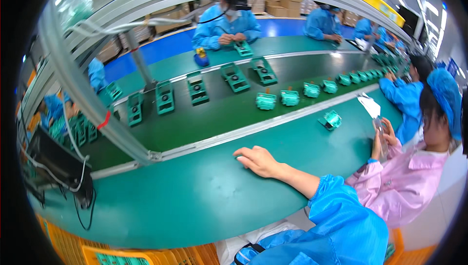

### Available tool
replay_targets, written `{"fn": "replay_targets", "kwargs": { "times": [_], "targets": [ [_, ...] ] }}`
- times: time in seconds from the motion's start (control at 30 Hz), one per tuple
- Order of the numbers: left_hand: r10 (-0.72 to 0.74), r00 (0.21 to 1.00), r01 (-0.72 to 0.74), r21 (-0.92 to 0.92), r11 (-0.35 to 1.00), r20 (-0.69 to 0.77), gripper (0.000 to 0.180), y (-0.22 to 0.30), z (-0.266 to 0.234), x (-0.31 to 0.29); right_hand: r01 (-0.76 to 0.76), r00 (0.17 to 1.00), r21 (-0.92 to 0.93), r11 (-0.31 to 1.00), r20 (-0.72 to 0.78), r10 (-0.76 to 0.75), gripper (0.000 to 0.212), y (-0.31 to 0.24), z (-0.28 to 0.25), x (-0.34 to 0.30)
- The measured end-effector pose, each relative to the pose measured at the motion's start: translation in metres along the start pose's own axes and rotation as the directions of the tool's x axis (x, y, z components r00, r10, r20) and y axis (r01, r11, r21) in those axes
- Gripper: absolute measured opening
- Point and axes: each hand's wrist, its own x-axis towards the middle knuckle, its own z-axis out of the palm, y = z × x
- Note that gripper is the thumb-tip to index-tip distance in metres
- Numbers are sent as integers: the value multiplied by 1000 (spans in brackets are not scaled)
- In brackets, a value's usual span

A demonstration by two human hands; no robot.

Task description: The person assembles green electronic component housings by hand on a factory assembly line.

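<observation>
My right hand (258, 160) lies on the green tabletop (195, 192), its blue-sleeved arm reaching in from the lower right. The fingers point left, slightly bent and resting on the surface, with nothing seen in them. My left hand is not in view. Nearest to the right hand, beyond the metal rail (234, 134), are the small green plastic housings (266, 101) lined up on the conveyor belt (204, 121). A single green housing (331, 120) sits on the tabletop farther right.
Larger green frames with round black parts (197, 88) stand along the belt's far side. A metal post (83, 85) rises at left near a black monitor (58, 158). A pink-coated person (404, 182) at right holds a clear object. Yellow crates (117, 255) are below.
</observation>
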Motion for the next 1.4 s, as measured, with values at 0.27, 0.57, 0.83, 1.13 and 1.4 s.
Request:
{"fn": "replay_targets", "kwargs": {
  "times": [0.27, 0.57, 0.83, 1.13, 1.4],
  "targets": [
    [265, 962, -248, 184, 951, -71, 42, 166, 24, -48, 7, 1000, -31, 999, -1, -7, 28, 5, 0, -5],
    [651, 757, -622, 243, 744, -55, 30, 278, 104, -64, 90, 995, -17, 996, -38, -91, 29, 2, 8, -1],
    [492, 809, -194, -643, 741, 322, 38, 315, 355, 8, 141, 989, -40, 989, -40, -142, 29, 12, 3, -7],
    [62, 710, 603, -651, 460, 701, 42, 247, 503, 5, 84, 996, -71, 994, 49, -81, 28, 5, -11, -10],
    [36, 658, 671, -607, 426, 752, 22, 256, 490, 1, 88, 883, -150, 985, -446, -147, 33, 40, -38, 10]
  ]
}}
